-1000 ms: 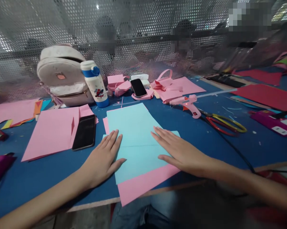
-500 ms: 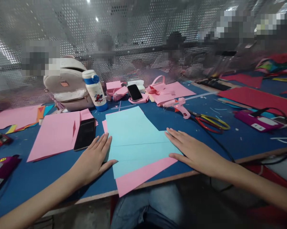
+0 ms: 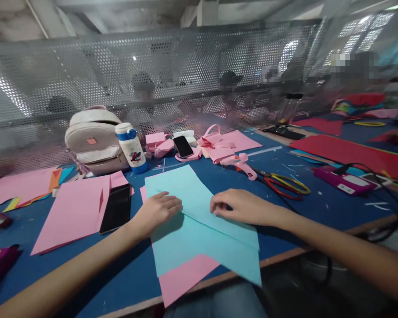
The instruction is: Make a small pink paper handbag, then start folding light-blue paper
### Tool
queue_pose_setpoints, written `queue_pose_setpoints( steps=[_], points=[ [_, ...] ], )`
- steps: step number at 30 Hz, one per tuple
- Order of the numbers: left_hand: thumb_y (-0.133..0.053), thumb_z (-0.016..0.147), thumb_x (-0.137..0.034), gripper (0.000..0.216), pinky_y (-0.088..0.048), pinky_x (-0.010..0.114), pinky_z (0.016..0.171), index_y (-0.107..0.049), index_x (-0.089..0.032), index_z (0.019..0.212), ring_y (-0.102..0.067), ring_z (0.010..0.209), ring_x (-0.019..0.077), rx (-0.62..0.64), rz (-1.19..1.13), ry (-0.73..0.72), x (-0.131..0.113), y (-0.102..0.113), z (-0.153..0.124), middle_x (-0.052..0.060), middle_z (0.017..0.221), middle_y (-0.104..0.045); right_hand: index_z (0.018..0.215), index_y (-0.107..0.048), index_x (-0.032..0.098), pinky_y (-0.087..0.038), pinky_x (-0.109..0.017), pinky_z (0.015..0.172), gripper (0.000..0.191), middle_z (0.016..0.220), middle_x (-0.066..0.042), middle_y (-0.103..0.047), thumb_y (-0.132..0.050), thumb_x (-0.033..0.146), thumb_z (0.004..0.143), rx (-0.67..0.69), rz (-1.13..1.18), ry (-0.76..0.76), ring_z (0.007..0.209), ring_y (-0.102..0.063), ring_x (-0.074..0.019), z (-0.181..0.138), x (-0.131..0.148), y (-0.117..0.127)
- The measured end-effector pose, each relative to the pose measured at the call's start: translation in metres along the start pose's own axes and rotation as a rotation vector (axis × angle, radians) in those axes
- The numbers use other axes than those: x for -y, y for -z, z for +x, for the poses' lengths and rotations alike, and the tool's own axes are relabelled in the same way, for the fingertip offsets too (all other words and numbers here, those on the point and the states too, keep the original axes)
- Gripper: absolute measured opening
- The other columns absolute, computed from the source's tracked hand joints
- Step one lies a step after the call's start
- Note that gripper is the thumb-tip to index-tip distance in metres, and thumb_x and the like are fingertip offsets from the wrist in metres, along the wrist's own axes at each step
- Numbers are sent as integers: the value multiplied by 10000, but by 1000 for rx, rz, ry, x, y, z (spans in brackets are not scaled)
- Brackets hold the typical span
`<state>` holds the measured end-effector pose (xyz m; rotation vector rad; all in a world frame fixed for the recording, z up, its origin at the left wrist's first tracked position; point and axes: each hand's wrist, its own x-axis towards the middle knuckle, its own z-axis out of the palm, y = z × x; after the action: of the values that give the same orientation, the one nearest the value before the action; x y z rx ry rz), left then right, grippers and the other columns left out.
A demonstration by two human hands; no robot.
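Note:
Two light blue sheets of paper overlap in front of me, with a slanting edge running across them and one corner over the table's front edge. A pink sheet shows from under them. My left hand lies palm down on the blue paper, fingers stretched out side by side. My right hand rests over the right part of the upper sheet, its fingers loosely bent, with a gap by the thumb and nothing seen in it.
Left of the paper lie a black phone and folded pink paper. Behind stand a bottle and a backpack. A pink glue gun and scissors lie to the right, near a purple box with a cable.
Both hands have moved inward from the paper's sides onto it. The right fingers have gone from straight to bent. The lower blue sheet has turned, its right corner swinging toward me. The view has tilted up.

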<state>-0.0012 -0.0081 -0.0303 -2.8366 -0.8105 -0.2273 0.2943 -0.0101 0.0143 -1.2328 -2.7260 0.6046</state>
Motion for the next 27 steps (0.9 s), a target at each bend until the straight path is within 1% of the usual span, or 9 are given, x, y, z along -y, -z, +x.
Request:
queue_pose_setpoints(
  steps=[2,4,7,10,14,16,19,24,27],
  points=[
    [-447,1029,-135,284,-417,471,1152,-678,-205,1179,-622,1239,218,-23,-20,-29,12,-4,7,80,1317,-667,1008,-734,211,-479,-269,792,196,996,-23,-758,-560,201,918,33,66,121,917,-689,-186,6,4,-1],
    [-475,1020,-132,270,-387,479,1174,-693,-218,1153,-612,1254,216,-41,-29,-22,24,-10,10,63,1319,-667,1106,-721,191,-478,-306,901,242,1130,-60,-741,-536,209,950,15,64,221,1041,-676,-204,13,5,-3],
    [-488,992,-95,299,-420,512,1141,-688,-211,1181,-610,1259,246,-51,-18,42,39,-19,10,80,1316,-667,1304,-646,172,-429,-377,1058,347,1343,-106,-655,-511,233,990,17,18,327,1257,-590,-234,26,1,-10],
    [-431,958,-30,384,-494,512,1067,-662,-168,1231,-641,1215,267,-47,9,125,42,-25,6,129,1325,-651,1440,-531,172,-364,-422,1151,437,1497,-112,-517,-495,270,1016,85,-9,407,1401,-460,-237,39,-7,-17],
    [-417,894,-3,442,-533,468,1029,-613,-81,1282,-635,1220,294,-32,20,146,16,-24,1,188,1363,-607,1536,-378,174,-246,-491,1222,508,1590,-106,-368,-439,277,1042,162,-40,466,1479,-334,-234,51,-18,-21],
    [-438,872,-38,451,-523,453,1049,-595,-49,1295,-624,1232,302,-25,50,65,-5,-20,-2,198,1365,-603,1553,-340,208,-194,-506,1238,504,1607,-85,-335,-402,265,1055,196,-10,483,1495,-296,-214,55,-24,-20],
    [-446,839,-82,498,-528,494,1031,-553,46,1308,-617,1223,370,-47,145,-8,-30,-13,-2,275,1333,-598,1550,-340,275,-143,-494,1249,490,1619,-47,-317,-368,230,1063,234,67,503,1504,-266,-177,60,-30,-16],
    [-430,836,-92,474,-572,507,944,-555,45,1273,-694,1091,376,-64,233,-109,-35,-9,4,316,1192,-662,1527,-384,312,-114,-479,1257,458,1605,-13,-355,-340,240,1077,268,231,484,1499,-278,-158,65,-38,-15],
    [-415,885,-69,426,-581,499,927,-551,39,1273,-702,1077,365,-127,225,-149,-38,-7,9,310,1153,-681,1501,-433,263,-132,-459,1261,439,1577,-31,-415,-324,239,1077,212,278,488,1479,-328,-158,66,-42,-22]
  ],
)
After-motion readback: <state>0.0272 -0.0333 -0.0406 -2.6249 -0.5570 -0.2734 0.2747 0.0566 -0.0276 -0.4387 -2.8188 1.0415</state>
